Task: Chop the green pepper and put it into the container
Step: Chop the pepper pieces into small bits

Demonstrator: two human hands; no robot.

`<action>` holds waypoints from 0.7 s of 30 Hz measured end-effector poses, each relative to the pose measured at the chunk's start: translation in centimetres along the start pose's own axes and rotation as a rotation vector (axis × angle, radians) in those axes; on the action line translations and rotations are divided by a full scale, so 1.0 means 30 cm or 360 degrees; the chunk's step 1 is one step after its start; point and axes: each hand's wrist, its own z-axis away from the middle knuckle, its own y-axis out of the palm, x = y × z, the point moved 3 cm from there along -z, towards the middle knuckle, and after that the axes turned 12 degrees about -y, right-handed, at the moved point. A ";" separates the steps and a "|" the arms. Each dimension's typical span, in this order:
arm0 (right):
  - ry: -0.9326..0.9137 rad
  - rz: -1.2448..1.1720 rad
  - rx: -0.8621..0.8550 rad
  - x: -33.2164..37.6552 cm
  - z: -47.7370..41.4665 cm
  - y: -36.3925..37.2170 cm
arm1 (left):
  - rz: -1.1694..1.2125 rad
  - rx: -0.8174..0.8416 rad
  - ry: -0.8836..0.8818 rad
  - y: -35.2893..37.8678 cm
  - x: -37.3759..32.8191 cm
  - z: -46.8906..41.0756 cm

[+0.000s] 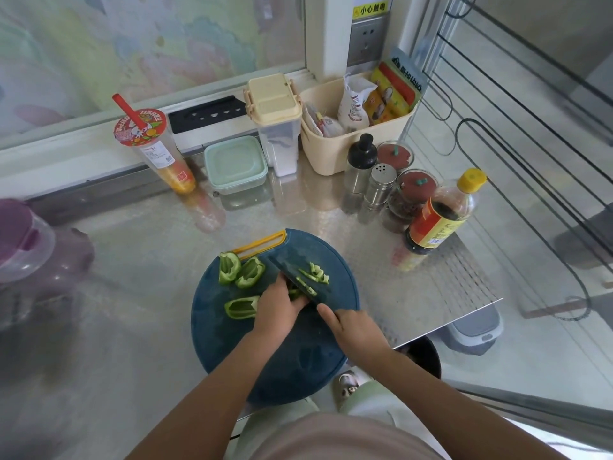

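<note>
Green pepper point(250, 273) is in pieces on a round blue cutting board point(232, 343), which sits at the near edge of the steel worktop point(149, 260). Two big hollow chunks sit at the far left of the board, touching each other. A third piece lies open side up, nearer me and just left of my left hand point(278, 308). Thin cut strips point(315, 275) lie at the right face of the knife point(288, 268); I cannot tell if they rest on the blade or on the board.

My left hand is curled down over a pepper piece, holding it to the board right against the blade. That piece is mostly hidden, with only a green bit showing. My right hand point(358, 330) is wrapped round the knife handle, which it covers, with one digit stretched toward the blade. The blade runs from near right to far left, with its tip close to the board's yellow handle.

At the far side of the worktop there is a mint lidded container point(235, 164), closed and well apart from the board. A drink cup point(156, 151) with a red straw stands to its left and a beige basket point(331, 154) to its right. A soy sauce bottle point(441, 214) stands right of the board.
</note>
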 end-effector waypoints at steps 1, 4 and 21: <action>0.0004 0.0013 0.0007 0.000 -0.001 0.000 | -0.0001 0.0007 -0.0003 0.000 0.001 -0.002; 0.0034 -0.0009 0.0038 0.000 -0.002 0.001 | 0.0005 0.0008 -0.0004 0.002 0.004 -0.004; 0.0059 -0.0043 0.0211 0.061 -0.034 -0.052 | -0.0095 0.0065 -0.0041 0.011 -0.003 -0.037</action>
